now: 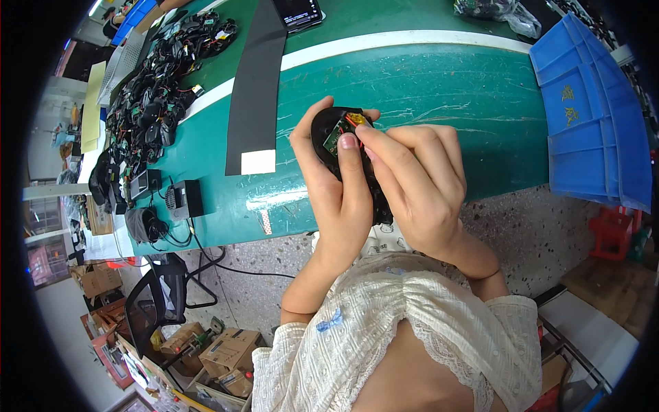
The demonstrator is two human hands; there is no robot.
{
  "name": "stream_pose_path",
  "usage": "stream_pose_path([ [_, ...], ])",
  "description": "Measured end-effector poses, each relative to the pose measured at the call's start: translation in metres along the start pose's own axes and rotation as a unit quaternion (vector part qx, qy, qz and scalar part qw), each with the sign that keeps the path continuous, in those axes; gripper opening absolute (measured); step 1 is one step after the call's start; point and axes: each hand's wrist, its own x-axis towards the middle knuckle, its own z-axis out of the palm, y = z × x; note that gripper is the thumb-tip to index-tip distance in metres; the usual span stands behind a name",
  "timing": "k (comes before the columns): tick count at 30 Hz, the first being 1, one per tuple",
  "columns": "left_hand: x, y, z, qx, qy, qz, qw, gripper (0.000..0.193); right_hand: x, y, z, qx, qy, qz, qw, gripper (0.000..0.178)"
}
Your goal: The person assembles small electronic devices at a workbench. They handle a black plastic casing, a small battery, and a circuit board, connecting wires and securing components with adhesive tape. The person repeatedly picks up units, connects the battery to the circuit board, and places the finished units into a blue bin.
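Note:
Above the near edge of the green workbench (pixel 439 89), my left hand (pixel 333 196) is wrapped round an open black plastic housing (pixel 320 126). Its thumb presses on a small green circuit board (pixel 332 143) inside. Thin red wires (pixel 351 121) and a yellow-taped part (pixel 358 118) show at the housing's upper right. My right hand (pixel 427 175) is closed in a pinch beside that part, with thumb and forefinger at the red wires. The fingertips hide the exact point of grip. More of the black housing extends down between the two palms.
A heap of similar black wired units (pixel 154 103) covers the bench's left. A dark strip (pixel 255 89) with a white end lies left of my hands, below a phone (pixel 300 15). A black speaker-like box (pixel 184 199) sits near the edge. A blue bin (pixel 590 110) stands right.

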Motion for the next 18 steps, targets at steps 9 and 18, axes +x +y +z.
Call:
stream_pose_path([
  [9, -0.002, -0.001, -0.001, 0.0, 0.001, 0.019, 1.0, 0.031, 0.003, -0.007, -0.004, 0.025, -0.036, -0.001, 0.999, 0.037],
  [18, -0.006, 0.0, 0.002, -0.059, -0.005, 0.01, 0.998, 0.034, 0.004, -0.015, -0.009, -0.032, -0.094, 0.011, 0.995, 0.036],
])
